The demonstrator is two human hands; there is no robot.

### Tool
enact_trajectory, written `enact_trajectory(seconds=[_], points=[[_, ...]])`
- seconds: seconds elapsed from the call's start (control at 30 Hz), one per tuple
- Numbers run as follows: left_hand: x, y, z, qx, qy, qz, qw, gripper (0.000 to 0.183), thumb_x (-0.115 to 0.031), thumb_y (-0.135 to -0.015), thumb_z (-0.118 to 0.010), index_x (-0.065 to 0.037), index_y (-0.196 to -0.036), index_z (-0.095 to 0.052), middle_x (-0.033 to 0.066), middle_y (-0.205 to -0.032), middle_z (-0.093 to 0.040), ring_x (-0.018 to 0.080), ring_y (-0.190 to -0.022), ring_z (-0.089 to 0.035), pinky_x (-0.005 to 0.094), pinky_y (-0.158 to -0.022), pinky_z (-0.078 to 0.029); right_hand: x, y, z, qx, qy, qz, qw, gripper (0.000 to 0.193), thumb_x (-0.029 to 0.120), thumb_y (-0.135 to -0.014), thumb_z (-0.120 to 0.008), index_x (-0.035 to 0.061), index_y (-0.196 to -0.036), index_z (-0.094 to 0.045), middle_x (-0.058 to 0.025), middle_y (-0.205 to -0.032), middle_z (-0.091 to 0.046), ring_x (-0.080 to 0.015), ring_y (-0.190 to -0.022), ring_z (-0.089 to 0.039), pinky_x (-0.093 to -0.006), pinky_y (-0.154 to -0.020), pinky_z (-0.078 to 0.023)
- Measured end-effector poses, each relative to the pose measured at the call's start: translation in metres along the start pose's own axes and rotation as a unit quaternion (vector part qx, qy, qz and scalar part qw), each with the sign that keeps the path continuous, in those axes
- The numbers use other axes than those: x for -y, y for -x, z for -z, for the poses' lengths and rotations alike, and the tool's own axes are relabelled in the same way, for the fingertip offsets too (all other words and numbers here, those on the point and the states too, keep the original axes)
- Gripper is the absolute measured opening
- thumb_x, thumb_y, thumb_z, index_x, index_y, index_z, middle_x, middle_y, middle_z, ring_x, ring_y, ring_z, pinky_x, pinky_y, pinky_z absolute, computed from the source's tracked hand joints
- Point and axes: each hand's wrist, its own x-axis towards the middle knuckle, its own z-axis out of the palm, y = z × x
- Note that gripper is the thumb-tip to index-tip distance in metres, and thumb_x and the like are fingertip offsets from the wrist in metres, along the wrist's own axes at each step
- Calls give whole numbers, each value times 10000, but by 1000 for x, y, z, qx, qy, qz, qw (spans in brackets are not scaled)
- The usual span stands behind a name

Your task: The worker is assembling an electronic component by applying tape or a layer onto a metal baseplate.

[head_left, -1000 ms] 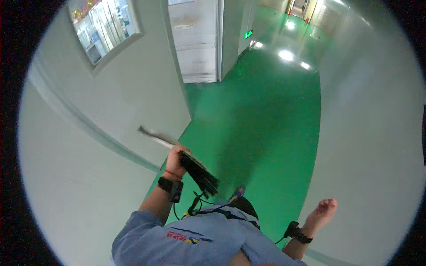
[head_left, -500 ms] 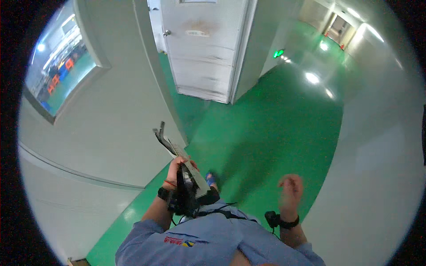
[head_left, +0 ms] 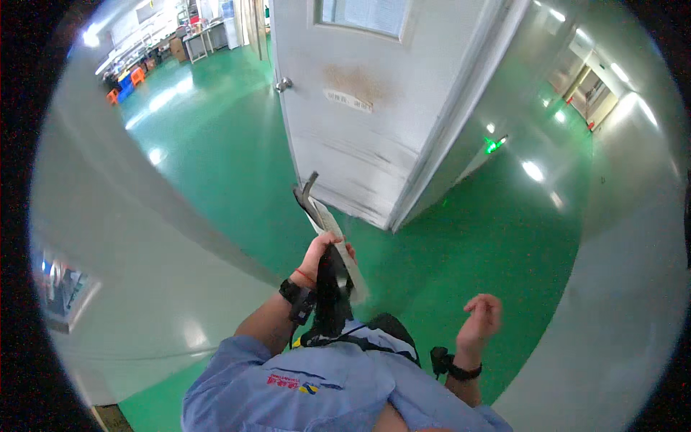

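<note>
Glossy smooth floor (head_left: 223,183), scuffed smooth door (head_left: 360,133), shiny metal doorknob (head_left: 284,84), matt cloth shirt (head_left: 353,378)

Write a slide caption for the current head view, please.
Over a green floor, the left hand grips a black-and-white bundle before a scuffed white door.

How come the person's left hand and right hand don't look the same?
The left hand grips a black-and-pale bundle; the right hand looks empty, its fingers loosely curled. The left hand has a thin red cord at its wrist; none shows by the right hand. Both arms wear a black strap with a small box.
</note>
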Motion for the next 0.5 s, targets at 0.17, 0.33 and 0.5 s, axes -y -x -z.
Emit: enact_trajectory(seconds=[0.17,0.33,0.5], points=[[-123,-187,75,-48,105,-107,987,307,-350,-783,-573,-53,-857,-607,103,-814,-643,286,-763,-629,417,-756,-524,-55,-117,-110,38,-84,31,995,120,142,-924,-524,23,-921,-534,-65,-744,-527,-128,-678,-456,-276,-618,-363],[-236,-252,67,-7,266,-240,934,320,-315,-818,-474,-54,-914,-633,131,-929,-671,308,-885,-624,472,-848,-493,-116,-246,-260,147,-184,-6,972,53,85,-866,-552,36,-880,-538,-65,-720,-535,-142,-638,-475,-286,-599,-391],[-329,-196,105,-39,375,-333,864,415,-352,-771,-586,-12,-1007,-547,124,-896,-611,291,-865,-591,442,-892,-462,-121,-342,-482,366,-327,-54,869,87,123,-904,-557,43,-882,-531,-59,-742,-537,-130,-651,-468,-281,-604,-392]])
